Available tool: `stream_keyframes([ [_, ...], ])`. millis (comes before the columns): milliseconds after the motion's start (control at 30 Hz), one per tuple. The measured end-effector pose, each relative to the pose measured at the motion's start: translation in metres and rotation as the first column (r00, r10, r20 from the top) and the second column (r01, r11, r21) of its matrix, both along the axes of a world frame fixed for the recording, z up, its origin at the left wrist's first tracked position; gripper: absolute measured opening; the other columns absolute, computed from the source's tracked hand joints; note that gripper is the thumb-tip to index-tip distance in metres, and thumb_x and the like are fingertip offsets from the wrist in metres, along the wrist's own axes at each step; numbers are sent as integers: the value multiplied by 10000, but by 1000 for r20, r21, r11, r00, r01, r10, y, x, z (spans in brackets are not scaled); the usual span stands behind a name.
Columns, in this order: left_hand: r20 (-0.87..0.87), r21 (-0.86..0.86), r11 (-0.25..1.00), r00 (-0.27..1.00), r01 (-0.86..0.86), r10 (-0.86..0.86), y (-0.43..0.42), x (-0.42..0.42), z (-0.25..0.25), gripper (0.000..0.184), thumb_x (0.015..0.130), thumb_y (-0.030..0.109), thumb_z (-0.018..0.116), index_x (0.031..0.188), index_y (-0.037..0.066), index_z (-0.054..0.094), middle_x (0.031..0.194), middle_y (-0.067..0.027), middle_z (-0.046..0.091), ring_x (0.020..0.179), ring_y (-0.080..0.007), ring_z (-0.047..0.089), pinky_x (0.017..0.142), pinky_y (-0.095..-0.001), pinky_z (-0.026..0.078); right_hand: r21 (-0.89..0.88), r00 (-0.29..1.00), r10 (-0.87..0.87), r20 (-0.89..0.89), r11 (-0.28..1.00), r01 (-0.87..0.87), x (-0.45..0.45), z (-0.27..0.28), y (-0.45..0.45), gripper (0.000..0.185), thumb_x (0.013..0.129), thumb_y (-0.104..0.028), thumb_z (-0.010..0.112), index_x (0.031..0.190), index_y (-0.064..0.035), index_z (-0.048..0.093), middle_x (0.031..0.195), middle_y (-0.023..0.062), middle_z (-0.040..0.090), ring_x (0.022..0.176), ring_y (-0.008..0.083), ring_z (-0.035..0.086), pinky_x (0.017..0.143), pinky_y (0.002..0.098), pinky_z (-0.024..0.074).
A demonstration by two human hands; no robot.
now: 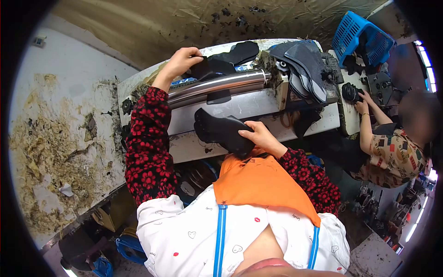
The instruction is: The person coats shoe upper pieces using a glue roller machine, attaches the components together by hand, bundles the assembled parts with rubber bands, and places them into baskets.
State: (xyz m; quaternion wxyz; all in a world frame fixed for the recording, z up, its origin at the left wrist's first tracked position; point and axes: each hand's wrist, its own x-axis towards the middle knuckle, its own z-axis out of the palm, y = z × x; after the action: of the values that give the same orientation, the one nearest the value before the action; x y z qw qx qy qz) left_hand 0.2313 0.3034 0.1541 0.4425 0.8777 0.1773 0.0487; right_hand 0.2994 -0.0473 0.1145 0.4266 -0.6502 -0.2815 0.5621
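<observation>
My left hand [183, 62] is closed on the edge of a black sheet piece [207, 69] behind the metal roller. The polished roller [221, 85] lies across the machine, and a black flap [218, 96] shows below it. In front of the machine, my right hand [262, 140] grips a stack of black cut pieces [224, 130], thumb on top and fingers underneath. The pieces look like smooth leather or a similar sheet material. Another black piece [242, 53] lies at the back of the machine, beyond the roller.
Dark grey cut pieces [307, 64] are heaped on the machine's right end. A blue basket [357, 39] stands at the back right. At the right, a co-worker [392, 147] handles a dark object [351, 93]. A residue-crusted white board [60, 138] is on the left.
</observation>
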Motion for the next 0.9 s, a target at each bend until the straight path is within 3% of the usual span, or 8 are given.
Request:
stream_keyframes([
  [67,-128,-431,889,986,-151,105,17,-4,0,83,885,108,598,914,39,634,791,-12,589,683,-89,544,617,-202,453,-31,999,13,-35,999,-14,1,-1,0,195,897,-92,561,1028,48,596,892,49,625,724,79,534,632,203,452],
  [233,-48,-731,655,972,-192,231,43,-13,-18,120,910,147,601,934,34,633,805,-44,607,648,-93,562,598,-222,516,62,980,-150,-129,985,159,-7,-1,0,173,907,-96,552,1000,42,599,859,40,623,695,76,526,611,197,441],
  [600,11,-696,699,971,-163,237,43,8,34,131,893,127,613,967,20,626,813,-62,615,683,-102,592,589,-221,520,6,982,-146,-115,989,148,-6,-3,-4,167,901,-106,552,962,40,606,802,27,611,669,75,512,600,192,429],
  [667,110,-362,907,956,-215,271,27,32,54,147,871,116,616,984,22,621,812,-70,618,683,-115,603,574,-226,509,-12,975,-198,-98,980,198,-6,-3,-4,164,896,-109,555,946,39,607,787,22,605,664,74,505,597,195,425],
  [733,241,6,965,937,-263,254,-2,61,75,172,849,105,619,1001,24,617,811,-78,620,684,-128,614,559,-230,498,51,994,-100,-32,994,102,-2,-11,-6,191,878,-121,555,926,58,604,807,48,625,683,108,520,629,232,445],
  [800,532,649,676,843,-350,-75,-58,91,99,227,789,92,617,1008,35,598,784,-86,620,640,-160,610,519,-252,471,78,993,-114,-17,990,115,-2,-7,-7,190,865,-123,555,918,51,608,799,45,623,684,114,514,633,240,446],
  [833,542,642,686,835,-342,-90,-85,107,102,227,789,92,617,1008,35,598,784,-86,620,640,-160,610,519,-252,471,75,991,-136,-5,988,136,-1,-8,-8,190,865,-123,555,918,51,608,799,45,623,684,114,514,633,240,446],
  [900,524,820,353,839,-450,-148,-137,135,108,203,768,95,599,964,46,579,745,-80,609,589,-177,590,483,-264,453,88,994,-107,17,991,105,0,-17,-7,191,861,-125,553,924,46,612,800,48,624,695,120,518,642,250,452],
])
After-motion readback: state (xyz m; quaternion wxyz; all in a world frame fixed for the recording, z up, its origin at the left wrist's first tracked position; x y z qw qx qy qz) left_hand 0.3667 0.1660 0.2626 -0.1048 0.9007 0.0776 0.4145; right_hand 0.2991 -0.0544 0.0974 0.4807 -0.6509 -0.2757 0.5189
